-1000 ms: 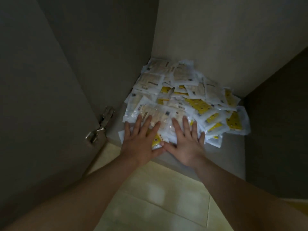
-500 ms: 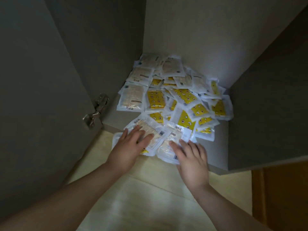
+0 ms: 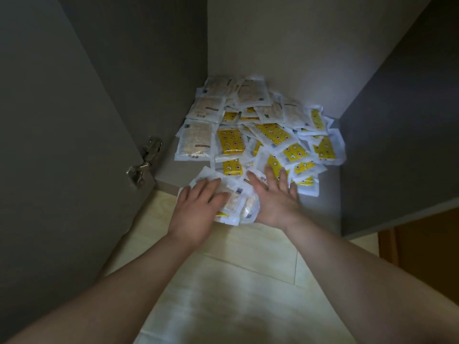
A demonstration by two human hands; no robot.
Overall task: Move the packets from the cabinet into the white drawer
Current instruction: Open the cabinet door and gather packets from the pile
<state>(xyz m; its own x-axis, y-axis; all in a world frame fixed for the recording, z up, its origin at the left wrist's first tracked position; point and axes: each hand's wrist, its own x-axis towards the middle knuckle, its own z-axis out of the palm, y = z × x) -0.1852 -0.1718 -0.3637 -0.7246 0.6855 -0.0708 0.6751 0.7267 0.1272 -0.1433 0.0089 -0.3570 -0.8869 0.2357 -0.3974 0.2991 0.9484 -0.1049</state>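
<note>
A heap of packets, some yellow-printed and some pale beige in clear wrappers, lies on the cabinet floor against the back corner. A small bunch of beige packets sits at the front and hangs over the cabinet's edge. My left hand lies flat on the left of this bunch, fingers and thumb on top. My right hand presses with straight, spread fingers on the bunch's right side and on the yellow packets behind it. The white drawer is out of view.
The open cabinet door stands at the left with a metal hinge near my left hand. A dark side panel closes in the right. Pale floor tiles lie below the cabinet edge.
Both hands dragged a bunch of beige packets from the heap to the front edge. Since half a second ago my right hand has slid forward onto the yellow packets.
</note>
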